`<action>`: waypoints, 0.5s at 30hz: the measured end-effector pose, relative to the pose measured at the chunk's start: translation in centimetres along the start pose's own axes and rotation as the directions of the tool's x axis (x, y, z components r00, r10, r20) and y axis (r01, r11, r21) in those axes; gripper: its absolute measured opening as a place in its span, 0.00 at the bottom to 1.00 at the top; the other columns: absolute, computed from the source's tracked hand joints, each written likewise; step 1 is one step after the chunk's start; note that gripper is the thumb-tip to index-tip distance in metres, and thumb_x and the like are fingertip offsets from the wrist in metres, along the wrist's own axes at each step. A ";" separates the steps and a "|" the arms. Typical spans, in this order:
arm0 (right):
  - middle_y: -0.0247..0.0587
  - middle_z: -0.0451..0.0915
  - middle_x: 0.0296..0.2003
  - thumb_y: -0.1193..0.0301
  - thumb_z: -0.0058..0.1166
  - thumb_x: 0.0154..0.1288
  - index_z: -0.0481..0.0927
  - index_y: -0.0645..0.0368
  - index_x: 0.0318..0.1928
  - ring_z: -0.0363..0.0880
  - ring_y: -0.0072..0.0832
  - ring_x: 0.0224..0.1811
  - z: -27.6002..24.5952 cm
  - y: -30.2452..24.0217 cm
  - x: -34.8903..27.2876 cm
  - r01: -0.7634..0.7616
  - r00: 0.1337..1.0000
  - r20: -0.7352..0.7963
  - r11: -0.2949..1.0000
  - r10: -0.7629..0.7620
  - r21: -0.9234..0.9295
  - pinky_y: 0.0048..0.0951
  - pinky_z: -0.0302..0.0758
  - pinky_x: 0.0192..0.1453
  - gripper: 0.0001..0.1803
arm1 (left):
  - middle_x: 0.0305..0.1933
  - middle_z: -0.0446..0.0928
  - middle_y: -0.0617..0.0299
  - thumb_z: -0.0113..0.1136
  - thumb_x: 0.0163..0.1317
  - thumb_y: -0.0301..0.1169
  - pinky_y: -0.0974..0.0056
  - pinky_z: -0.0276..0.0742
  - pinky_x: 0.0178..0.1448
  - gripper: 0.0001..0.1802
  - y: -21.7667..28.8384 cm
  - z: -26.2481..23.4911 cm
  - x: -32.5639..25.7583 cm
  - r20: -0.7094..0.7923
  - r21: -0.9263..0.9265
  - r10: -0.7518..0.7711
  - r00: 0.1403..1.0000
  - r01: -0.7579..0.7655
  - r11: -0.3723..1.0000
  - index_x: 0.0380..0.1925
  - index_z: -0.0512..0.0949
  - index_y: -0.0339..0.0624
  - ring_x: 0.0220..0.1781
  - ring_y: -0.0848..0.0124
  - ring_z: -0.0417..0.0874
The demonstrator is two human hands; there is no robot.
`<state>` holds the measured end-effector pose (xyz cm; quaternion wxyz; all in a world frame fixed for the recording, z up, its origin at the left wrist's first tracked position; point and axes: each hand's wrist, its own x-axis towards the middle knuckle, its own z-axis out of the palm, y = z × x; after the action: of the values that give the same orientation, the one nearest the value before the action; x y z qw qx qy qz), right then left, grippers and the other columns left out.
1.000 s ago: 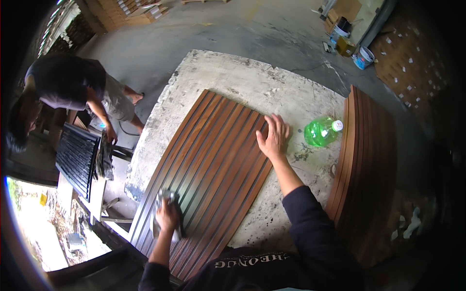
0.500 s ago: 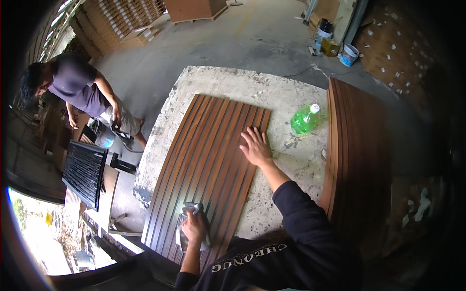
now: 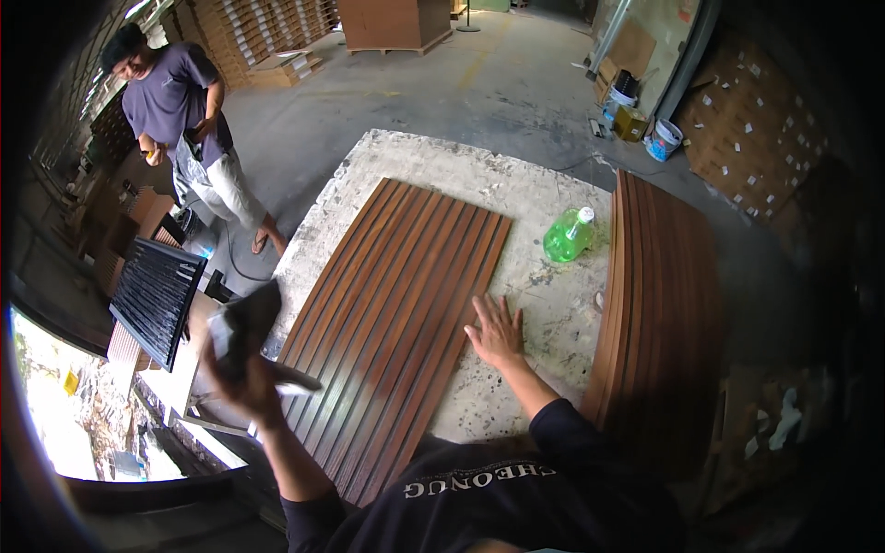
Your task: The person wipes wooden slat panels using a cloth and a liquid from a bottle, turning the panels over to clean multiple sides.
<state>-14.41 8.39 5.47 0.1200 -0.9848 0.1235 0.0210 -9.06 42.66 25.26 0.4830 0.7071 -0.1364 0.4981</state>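
A brown ribbed wooden panel lies flat on a stained, paint-spattered work table. My right hand rests flat, fingers spread, on the table at the panel's right edge. My left hand is lifted off the panel at its near left corner and grips a dark, stained rag or pad, blurred by motion.
A green plastic bottle lies on the table to the right. A stack of brown ribbed panels sits on the right. Another person stands at the far left, beyond a black slatted panel. Buckets stand far back.
My left hand has lifted off the panel with the rag, up and to the left. My right hand slid nearer along the panel's right edge. The other person straightened up.
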 end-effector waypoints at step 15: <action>0.48 0.52 0.69 0.50 0.48 0.64 0.54 0.47 0.69 0.46 0.47 0.73 2.3 1.4 -7.3 -0.038 0.994 -0.084 0.957 0.064 0.286 0.60 0.40 0.71 0.37 | 0.69 0.55 0.45 0.64 0.45 0.55 0.39 0.45 0.70 0.46 -4.9 4.1 -18.2 0.826 0.497 -0.410 0.386 -0.156 0.854 0.65 0.62 0.53 0.72 0.48 0.50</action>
<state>-21.82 9.35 3.46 0.2537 -0.9538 0.1561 -0.0394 -11.84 36.49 7.21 0.1646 0.9684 -0.1873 0.0033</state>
